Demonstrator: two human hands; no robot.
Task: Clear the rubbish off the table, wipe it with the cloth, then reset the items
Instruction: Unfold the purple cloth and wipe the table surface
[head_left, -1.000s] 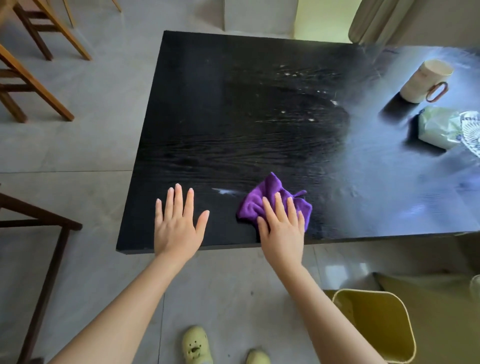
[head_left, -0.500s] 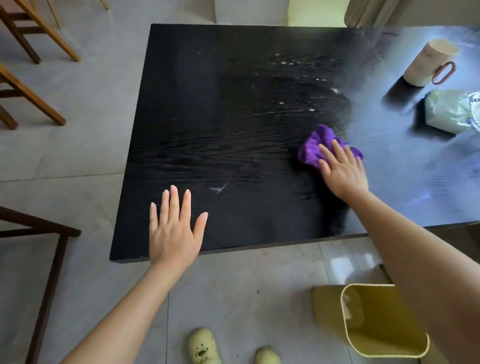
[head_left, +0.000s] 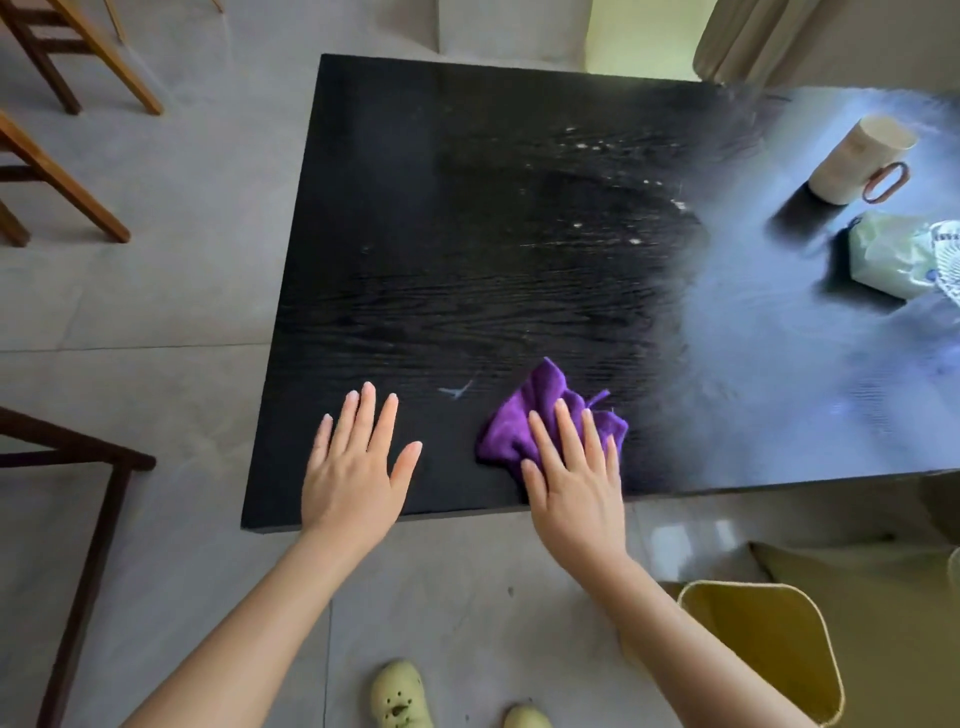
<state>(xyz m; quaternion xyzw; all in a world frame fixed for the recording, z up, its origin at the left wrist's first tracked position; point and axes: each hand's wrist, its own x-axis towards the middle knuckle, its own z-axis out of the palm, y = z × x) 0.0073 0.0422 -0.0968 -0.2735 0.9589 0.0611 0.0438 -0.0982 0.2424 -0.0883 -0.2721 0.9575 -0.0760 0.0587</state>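
Left hand flat — right hand presses cloth.

Grey tiled floor, wooden chairs at left, beige curtain, pale yellow wall beyond

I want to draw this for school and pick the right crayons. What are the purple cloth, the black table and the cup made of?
The purple cloth looks like soft, fuzzy fabric, probably microfibre, since it bunches into plush folds. The black table seems to be wood stained black with a matt finish. Grain lines run across it, though it could be veneer. The cup is cream and smooth, likely ceramic.
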